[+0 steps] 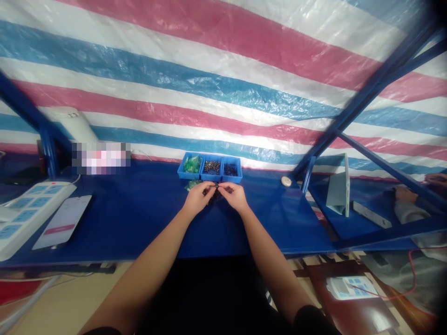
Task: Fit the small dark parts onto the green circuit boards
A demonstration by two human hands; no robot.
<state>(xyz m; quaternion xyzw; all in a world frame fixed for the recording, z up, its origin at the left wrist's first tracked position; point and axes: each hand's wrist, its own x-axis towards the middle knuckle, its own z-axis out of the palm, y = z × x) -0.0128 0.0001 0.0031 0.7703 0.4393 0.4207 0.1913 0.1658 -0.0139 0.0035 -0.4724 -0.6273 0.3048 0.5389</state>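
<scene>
A red, white and blue striped tarpaulin [216,60] hangs behind a blue surface [146,214], where we work with bare hands. The small dark piece [216,185] is up at our fingertips, just in front of the blue bins. The fingers of our left hand [198,196] and right hand [234,194] are closed in a pinch and meet on it; its exact shape is too small to tell.

Our grip covers so little of it that it could slip, we judge, if one side pushes harder. It would then land among the loose dark pieces [213,197] below our hands, and we could struggle to pick it out.

Just beyond stand the left bin [189,176] of green pieces, the middle bin [211,177] of shiny metallic ones and the right bin [232,179] of black ones. They adjoin, so a careless knuckle might flick contents across a wall. Well apart to our left, the smartphone [63,222] lies beside a power strip [33,211], probably out of harm's way.
</scene>
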